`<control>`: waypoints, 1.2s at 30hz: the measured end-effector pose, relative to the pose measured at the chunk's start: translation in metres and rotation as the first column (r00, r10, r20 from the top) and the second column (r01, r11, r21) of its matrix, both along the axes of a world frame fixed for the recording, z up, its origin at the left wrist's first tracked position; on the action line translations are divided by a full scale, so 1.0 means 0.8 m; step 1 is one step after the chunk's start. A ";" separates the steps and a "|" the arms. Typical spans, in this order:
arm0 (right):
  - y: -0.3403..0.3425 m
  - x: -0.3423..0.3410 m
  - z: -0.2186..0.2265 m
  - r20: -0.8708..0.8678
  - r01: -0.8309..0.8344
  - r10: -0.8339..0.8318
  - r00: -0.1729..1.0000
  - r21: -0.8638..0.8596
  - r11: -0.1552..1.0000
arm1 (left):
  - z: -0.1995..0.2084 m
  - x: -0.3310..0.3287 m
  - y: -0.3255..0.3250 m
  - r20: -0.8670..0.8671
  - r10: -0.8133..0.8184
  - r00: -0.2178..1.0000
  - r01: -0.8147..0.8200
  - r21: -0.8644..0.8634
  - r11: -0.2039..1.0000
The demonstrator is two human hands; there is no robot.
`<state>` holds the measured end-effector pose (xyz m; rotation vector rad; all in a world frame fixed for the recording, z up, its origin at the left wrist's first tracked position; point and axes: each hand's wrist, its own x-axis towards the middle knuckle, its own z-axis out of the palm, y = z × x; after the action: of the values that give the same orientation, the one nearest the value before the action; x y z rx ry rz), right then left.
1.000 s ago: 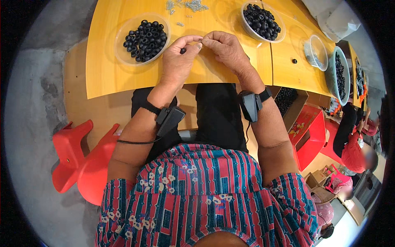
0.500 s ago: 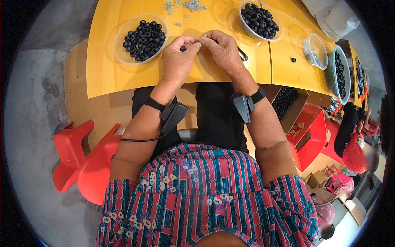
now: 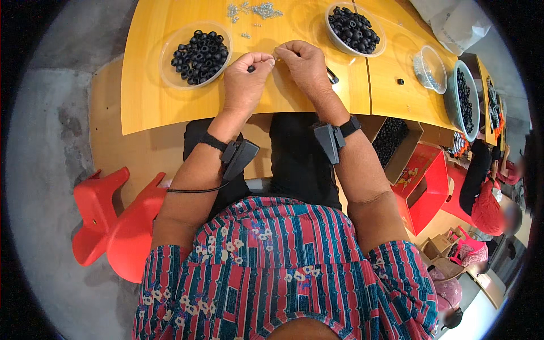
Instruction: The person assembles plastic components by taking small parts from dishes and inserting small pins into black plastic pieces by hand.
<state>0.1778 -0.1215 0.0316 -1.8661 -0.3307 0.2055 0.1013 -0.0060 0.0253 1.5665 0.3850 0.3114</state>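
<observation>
Over the yellow table, my left hand is closed, with a black bead-like piece tucked in its curled fingers. Its thumb and forefinger pinch close to the tips of my right hand, also closed. A tiny silvery piece shows between the two sets of fingertips; its exact form is too small to tell. Left of my hands sits a clear round tub of black pieces. Beyond them lie small silvery metal parts.
A second tub of black pieces stands to the right, near a dark handled tool, a loose black piece, a clear tub and a blue-green basin. Red chairs stand at left. Other people sit at far right.
My fingertips have parted slightly, and the tiny silvery piece now shows between them. My right forearm has shifted a little to the left.
</observation>
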 end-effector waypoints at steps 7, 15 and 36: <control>-0.003 -0.004 0.004 -0.002 0.052 -0.052 0.999 0.086 0.995 | 0.002 -0.001 -0.003 0.014 -0.010 1.000 0.013 -0.236 0.972; -0.038 -0.054 0.010 0.117 -0.137 0.122 0.986 0.129 0.982 | 0.010 -0.043 -0.009 -0.005 -0.166 0.986 0.135 -0.558 0.819; -0.056 -0.099 0.029 -0.042 -0.057 0.069 0.997 0.243 0.968 | 0.012 -0.090 0.010 0.285 -0.275 0.918 0.349 -0.912 0.218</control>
<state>0.0982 -0.1663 0.0549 -1.6088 -0.3644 0.2441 0.0297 0.0023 0.0351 0.3439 0.1114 -0.2174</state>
